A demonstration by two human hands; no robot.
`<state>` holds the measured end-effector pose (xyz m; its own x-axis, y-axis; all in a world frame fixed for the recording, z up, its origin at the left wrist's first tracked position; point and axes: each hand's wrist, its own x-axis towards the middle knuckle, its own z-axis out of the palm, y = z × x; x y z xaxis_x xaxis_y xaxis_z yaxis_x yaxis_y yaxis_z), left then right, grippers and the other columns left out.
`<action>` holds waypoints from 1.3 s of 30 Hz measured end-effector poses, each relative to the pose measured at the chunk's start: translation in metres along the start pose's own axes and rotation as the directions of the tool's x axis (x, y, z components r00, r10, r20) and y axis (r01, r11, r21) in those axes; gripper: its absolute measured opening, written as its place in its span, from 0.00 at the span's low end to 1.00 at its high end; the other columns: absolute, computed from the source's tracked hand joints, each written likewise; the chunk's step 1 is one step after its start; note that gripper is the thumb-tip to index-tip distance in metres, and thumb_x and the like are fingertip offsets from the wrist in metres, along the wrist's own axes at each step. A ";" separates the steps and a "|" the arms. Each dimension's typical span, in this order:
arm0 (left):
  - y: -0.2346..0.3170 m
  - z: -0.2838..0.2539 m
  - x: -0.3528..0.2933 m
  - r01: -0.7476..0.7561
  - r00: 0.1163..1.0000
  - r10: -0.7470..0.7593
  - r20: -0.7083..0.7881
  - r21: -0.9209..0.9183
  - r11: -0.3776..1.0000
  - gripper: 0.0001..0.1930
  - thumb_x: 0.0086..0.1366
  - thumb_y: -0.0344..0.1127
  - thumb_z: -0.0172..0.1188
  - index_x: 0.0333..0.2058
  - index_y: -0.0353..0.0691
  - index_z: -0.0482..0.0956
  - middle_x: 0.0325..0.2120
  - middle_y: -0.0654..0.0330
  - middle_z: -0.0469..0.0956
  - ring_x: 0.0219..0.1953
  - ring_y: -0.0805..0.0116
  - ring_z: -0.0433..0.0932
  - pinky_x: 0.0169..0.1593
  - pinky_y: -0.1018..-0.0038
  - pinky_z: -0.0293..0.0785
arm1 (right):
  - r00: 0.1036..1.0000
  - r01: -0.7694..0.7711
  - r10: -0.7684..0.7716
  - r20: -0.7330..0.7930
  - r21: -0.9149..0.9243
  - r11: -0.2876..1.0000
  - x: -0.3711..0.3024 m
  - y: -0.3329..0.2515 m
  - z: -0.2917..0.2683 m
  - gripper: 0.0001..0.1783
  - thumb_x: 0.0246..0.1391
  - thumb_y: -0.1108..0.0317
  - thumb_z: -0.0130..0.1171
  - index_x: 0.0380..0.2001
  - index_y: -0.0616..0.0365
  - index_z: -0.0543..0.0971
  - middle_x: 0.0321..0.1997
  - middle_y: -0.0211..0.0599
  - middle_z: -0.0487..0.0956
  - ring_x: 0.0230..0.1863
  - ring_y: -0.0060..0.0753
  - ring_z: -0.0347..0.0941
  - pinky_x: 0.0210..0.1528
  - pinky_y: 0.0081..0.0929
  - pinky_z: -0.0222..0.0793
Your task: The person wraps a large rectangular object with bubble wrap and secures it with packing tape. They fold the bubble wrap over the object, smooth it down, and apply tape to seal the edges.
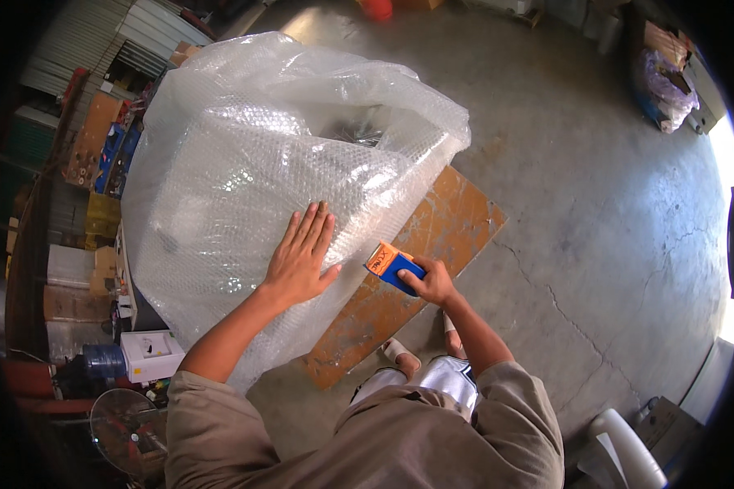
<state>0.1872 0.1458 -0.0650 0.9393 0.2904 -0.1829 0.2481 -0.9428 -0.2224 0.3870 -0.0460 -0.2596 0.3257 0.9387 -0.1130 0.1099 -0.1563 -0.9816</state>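
Left hand (300, 262) flat on the bubble wrap (220, 187), right hand (434, 284) wrapped round a blue-and-orange tool (393, 269)
We've got the left one palm down, fingers straight, gripping nothing, and the right closed on the tool right by the wrap's edge; that loose sheet partly covers a scuffed brown board (457, 213)

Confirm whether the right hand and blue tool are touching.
Touching. The head view shows the right hand gripping one end of the blue tool, its orange end sticking out.
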 end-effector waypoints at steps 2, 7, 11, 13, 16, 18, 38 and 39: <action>0.001 -0.001 0.001 0.000 1.000 0.000 -0.009 -0.024 1.000 0.51 0.69 0.54 0.57 0.74 0.27 0.39 0.76 0.38 0.39 0.79 0.45 0.36 0.79 0.48 0.33 | 1.000 -0.021 0.021 -0.015 -0.009 1.000 -0.008 -0.006 -0.007 0.33 0.57 0.42 0.67 0.51 0.62 0.83 0.33 0.52 0.85 0.33 0.43 0.85 0.40 0.38 0.79; 0.005 -0.003 0.001 0.025 0.999 -0.028 -0.035 -0.068 0.997 0.50 0.67 0.55 0.58 0.74 0.28 0.45 0.76 0.41 0.43 0.79 0.48 0.38 0.79 0.50 0.35 | 1.000 -0.017 0.016 -0.022 -0.043 0.999 -0.014 -0.009 -0.016 0.31 0.57 0.45 0.67 0.49 0.63 0.83 0.30 0.50 0.84 0.32 0.38 0.84 0.39 0.36 0.78; 0.007 -0.004 0.005 0.031 0.999 -0.031 -0.018 -0.028 0.999 0.50 0.66 0.55 0.60 0.74 0.27 0.47 0.76 0.41 0.44 0.79 0.48 0.39 0.79 0.50 0.36 | 0.999 -0.030 0.031 0.020 -0.045 0.999 0.006 -0.003 -0.011 0.32 0.57 0.43 0.67 0.50 0.62 0.83 0.32 0.53 0.85 0.34 0.46 0.86 0.40 0.38 0.79; 0.009 -0.008 0.007 0.029 1.000 -0.029 0.000 -0.023 0.999 0.48 0.66 0.53 0.60 0.73 0.26 0.48 0.76 0.40 0.45 0.79 0.47 0.40 0.79 0.50 0.37 | 0.999 -0.012 0.014 0.040 -0.047 0.999 0.019 0.001 -0.008 0.32 0.57 0.42 0.66 0.49 0.62 0.83 0.33 0.54 0.85 0.34 0.47 0.85 0.41 0.39 0.79; 0.016 -0.004 0.005 -0.108 0.994 0.109 -0.007 0.106 0.989 0.42 0.69 0.47 0.57 0.72 0.25 0.52 0.75 0.38 0.48 0.78 0.44 0.42 0.78 0.48 0.38 | 0.995 0.084 -0.083 0.053 -0.002 0.996 0.040 0.018 0.010 0.32 0.57 0.44 0.66 0.48 0.65 0.83 0.31 0.53 0.84 0.33 0.44 0.84 0.40 0.38 0.78; 0.026 0.030 -0.002 -0.361 0.922 0.388 0.009 0.388 0.848 0.36 0.71 0.42 0.53 0.71 0.25 0.55 0.74 0.39 0.51 0.78 0.45 0.44 0.78 0.49 0.39 | 0.989 0.131 -0.130 0.068 -0.006 0.991 0.052 0.026 0.015 0.31 0.58 0.44 0.65 0.49 0.64 0.83 0.32 0.53 0.84 0.34 0.45 0.84 0.41 0.38 0.78; 0.076 0.030 0.026 -0.353 0.917 0.027 0.397 0.780 0.517 0.34 0.75 0.43 0.39 0.73 0.28 0.51 0.78 0.49 0.43 0.80 0.51 0.36 0.79 0.53 0.24 | 0.945 0.225 0.151 0.291 -0.909 0.350 0.068 -0.130 -0.025 0.20 0.55 0.49 0.63 0.38 0.55 0.88 0.39 0.46 0.87 0.43 0.46 0.86 0.43 0.43 0.80; 0.076 0.031 0.028 -0.328 0.928 0.027 0.371 0.782 0.530 0.35 0.75 0.43 0.39 0.73 0.28 0.50 0.78 0.49 0.43 0.80 0.52 0.36 0.79 0.53 0.24 | 0.932 0.277 0.179 0.314 -0.939 0.205 0.068 -0.111 -0.024 0.19 0.57 0.51 0.62 0.40 0.54 0.88 0.41 0.45 0.87 0.45 0.46 0.85 0.43 0.42 0.80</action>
<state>0.2249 0.0870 -0.1169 0.7909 0.3043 -0.5309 -0.3620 -0.4669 -0.8068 0.4197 0.0282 -0.1544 0.0282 0.9438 -0.3293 0.9943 -0.0603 -0.0876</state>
